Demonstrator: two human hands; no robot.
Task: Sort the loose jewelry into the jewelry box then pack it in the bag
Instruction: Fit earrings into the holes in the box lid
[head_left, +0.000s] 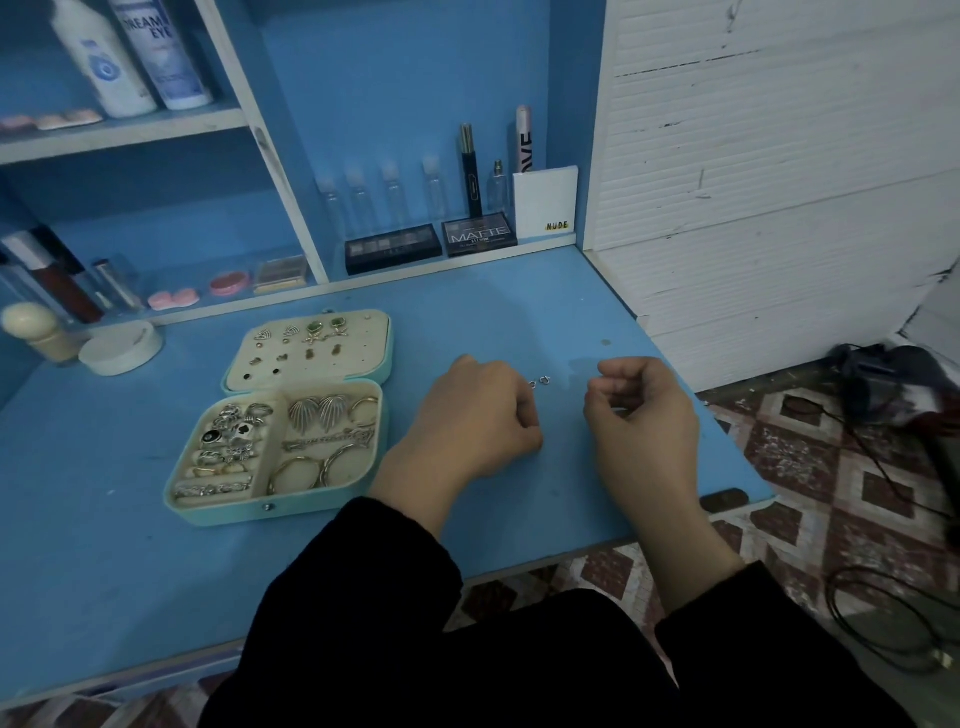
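The teal jewelry box (218, 512) lies open on the blue desk, left of centre. Its lid panel (311, 348) carries several stud earrings, and the tray holds rings, bangles and leaf-shaped earrings. Two tiny silver hoop earrings (538, 383) lie loose on the desk between my hands. My left hand (475, 415) hovers just left of them with its fingers curled under. My right hand (644, 415) is to their right, with thumb and fingertips drawn together. Whether either hand holds anything is hidden by the fingers.
Shelves behind the desk hold makeup palettes (393, 248), small bottles and tubes. A white round jar (122, 347) stands at the left. The desk edge (727, 501) is close on the right. On the tiled floor beyond it lie a dark bag-like object (883, 382) and cables (883, 618).
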